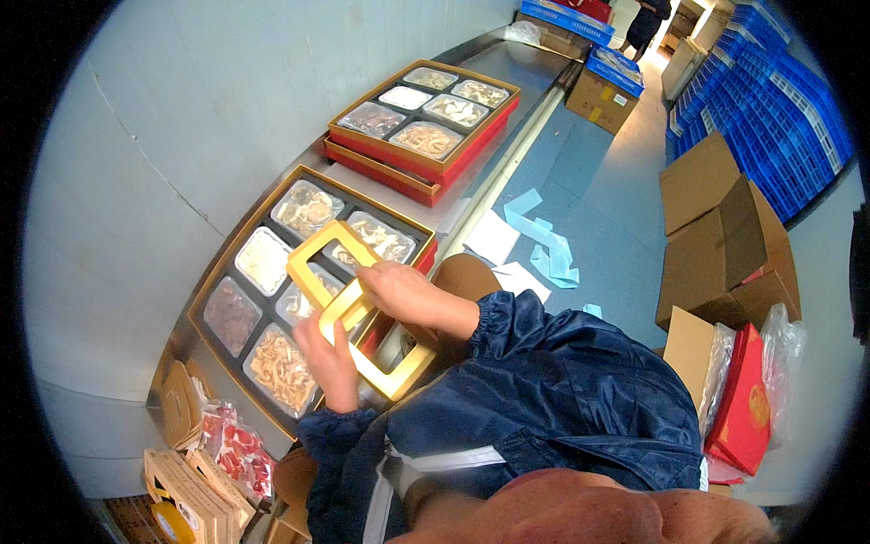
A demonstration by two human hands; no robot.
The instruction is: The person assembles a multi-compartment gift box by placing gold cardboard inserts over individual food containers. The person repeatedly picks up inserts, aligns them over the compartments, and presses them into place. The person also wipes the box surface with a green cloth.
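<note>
Both my hands are on yellow card framing (pixel 396 382) with large cut-out windows; whether it is one folded piece or two, I cannot tell. My left hand (pixel 328 361) grips its near left part, thumb up along a strip. My right hand (pixel 406 292) pinches it where the upper window section (pixel 315 239) meets the lower one. The card is tilted over an open gift box (pixel 210 283), partly covering it. In the box's black insert sit several clear-wrapped trays, among them sliced dried mushrooms (pixel 281 367), white pieces (pixel 264 260) and brownish pieces (pixel 232 315).
Beyond stands a stack of red, gold-edged boxes (pixel 485 136) with similar trays. Blue and white scraps (pixel 544 240) lie on the floor. On the right are an open carton (pixel 711 245), a red bag (pixel 743 399) and stacked blue crates (pixel 770 109). Flat cartons (pixel 190 494) stand lower left. Another person (pixel 646 23) is far off.
</note>
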